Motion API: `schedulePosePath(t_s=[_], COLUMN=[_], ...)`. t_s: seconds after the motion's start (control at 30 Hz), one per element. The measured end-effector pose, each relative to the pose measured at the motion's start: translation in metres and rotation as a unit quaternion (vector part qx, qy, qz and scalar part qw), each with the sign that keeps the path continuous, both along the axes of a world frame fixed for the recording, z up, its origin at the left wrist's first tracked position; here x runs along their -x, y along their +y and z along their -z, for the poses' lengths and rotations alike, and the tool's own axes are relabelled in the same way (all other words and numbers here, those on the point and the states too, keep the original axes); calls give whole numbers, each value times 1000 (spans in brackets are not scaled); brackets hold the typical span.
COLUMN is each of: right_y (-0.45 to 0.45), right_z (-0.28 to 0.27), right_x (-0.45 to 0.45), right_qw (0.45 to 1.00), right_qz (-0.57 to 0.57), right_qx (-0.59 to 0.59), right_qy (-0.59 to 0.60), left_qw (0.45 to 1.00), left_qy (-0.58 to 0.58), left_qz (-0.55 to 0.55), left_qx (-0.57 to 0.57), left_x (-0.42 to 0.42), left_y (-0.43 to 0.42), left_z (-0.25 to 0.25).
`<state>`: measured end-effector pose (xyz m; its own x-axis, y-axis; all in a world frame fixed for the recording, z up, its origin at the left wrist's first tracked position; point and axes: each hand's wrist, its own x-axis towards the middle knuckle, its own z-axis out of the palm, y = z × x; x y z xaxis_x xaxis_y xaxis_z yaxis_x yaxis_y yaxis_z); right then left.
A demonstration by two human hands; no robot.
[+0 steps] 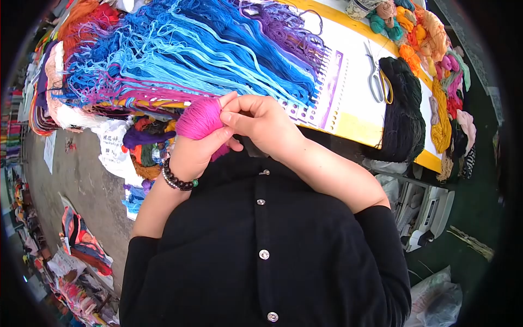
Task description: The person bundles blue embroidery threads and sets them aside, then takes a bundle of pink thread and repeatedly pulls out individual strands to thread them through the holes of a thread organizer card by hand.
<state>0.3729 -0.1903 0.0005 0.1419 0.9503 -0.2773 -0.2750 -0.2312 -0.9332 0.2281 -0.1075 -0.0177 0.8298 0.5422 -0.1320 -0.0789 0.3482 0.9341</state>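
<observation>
A bundle of bright pink yarn (pixel 200 119) is held in front of my chest, near the table's front edge. My left hand (pixel 199 150) is wrapped round its lower side, with a dark beaded bracelet (pixel 177 177) on the wrist. Fingers of my right hand (pixel 261 122) pinch together at the yarn's right side, close to the left fingertips. Whether a single strand lies in that pinch is too small to make out. Just beyond the hands, blue thread strands (pixel 207 49) spread over the table, tied along a punched card (pixel 335 82) with magenta and purple strands beside them.
Scissors (pixel 374 79) lie beside a black yarn hank (pixel 403 109) on the right of the white and yellow table (pixel 354 128). Orange, yellow and pink skeins (pixel 430 32) are heaped at the far right. More coloured yarn (pixel 147 144) hangs below the table's left edge. A plastic bag (pixel 436 300) sits on the floor.
</observation>
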Motion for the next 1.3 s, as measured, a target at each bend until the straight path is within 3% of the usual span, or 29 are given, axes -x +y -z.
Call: schedulePosePath(t_s=[0.13,0.2,0.23,0.27,0.3,0.33,0.37,0.4,0.43,0.47,0.5,0.57,0.6,0.63,0.67,0.7,0.73,0.8,0.87,0.93,1.0,1.13,1.3], right_y=[-3,-6,-10,-20,-36,-56,-77,-99,-125,-141,-137,-133,-123,-102,-91,-80,-60,-40,-29,-21,-18,-11,-3], right_z=[4,10,11,-1,-27,-49,-65,-83,-96,-105,-111,-108,-103,-89,-66,-37,-22,33,45,61,65,65,68], right_x=[-2,-8,-25,-50,-72,-98,-131,-165,-193,-220,-208,-195,-176,-144,-131,-123,-102,-85,-70,-70,-68,-65,-68], right_qw=[1000,977,971,953,957,934,904,903,904,809,646,601,663,658,771,818,871,896,884,925,938,940,928], right_qz=[7,81,105,69,101,75,121,170,269,495,637,611,593,494,390,240,130,47,25,-11,-9,9,-20], right_qx=[-18,-161,-185,-211,-180,-253,-303,-324,-317,-252,-205,-213,-125,-82,27,35,106,28,73,150,151,110,145], right_qy=[0,115,107,205,203,241,278,224,96,-190,-367,-469,-439,-562,-502,-521,-461,-440,-461,-349,-311,-324,-343], left_qw=[998,999,998,997,990,981,978,967,964,962,966,974,978,983,987,993,994,997,984,981,972,979,971], left_qy=[2,-31,-64,-71,-121,-153,-150,-169,-167,-189,-188,-155,-155,-117,-15,14,22,66,116,163,214,195,236], left_qz=[-5,-4,7,-19,-24,-51,-98,-143,-174,-171,-150,-141,-95,-77,-120,-81,15,35,54,46,26,-48,-20], left_qx=[59,18,-3,17,62,111,106,124,111,102,99,89,98,120,102,85,108,29,122,97,93,45,40], left_x=[2,7,14,24,35,49,63,76,102,122,125,114,96,74,48,28,13,-15,-31,-40,-50,-54,-59], left_y=[-1,2,9,15,29,43,56,68,93,106,109,102,93,80,60,50,42,20,19,17,16,16,16], left_z=[-2,0,4,6,9,11,3,-3,3,4,0,-8,-5,-7,-13,-10,-10,-2,11,24,27,31,36])
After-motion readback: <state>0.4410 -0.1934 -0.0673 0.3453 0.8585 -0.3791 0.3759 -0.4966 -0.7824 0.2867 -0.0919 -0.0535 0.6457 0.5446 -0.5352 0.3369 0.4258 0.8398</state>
